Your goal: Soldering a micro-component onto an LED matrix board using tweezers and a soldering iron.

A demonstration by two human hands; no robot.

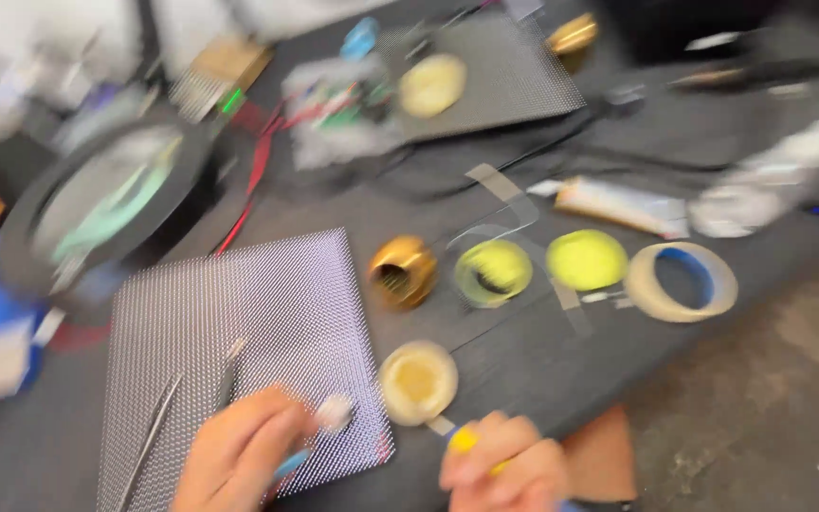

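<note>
Two hands at the bottom edge, two dotted grey panels, two yellow-green lids, one tape ring, one brass cup, one cream tin, one round magnifier lamp. Left hand [239,455] curled, fingers pressed together round a small white tool [334,413] with a blue stem, resting on the near panel [248,322] at its lower right corner; tool's long axis running from lower left to upper right, white tip aimed toward the cream tin [417,382]. Right hand [509,469] closed round a yellow-tipped object [464,440], too blurred to tell more. Tweezers [149,441] lying on the panel left of the hand, slanting the same way. Brass cup [402,272], lids [493,272] [587,259] and tape ring [682,282] in a row beyond; second panel [504,71] far back; magnifier lamp [97,204] at upper left.
</note>
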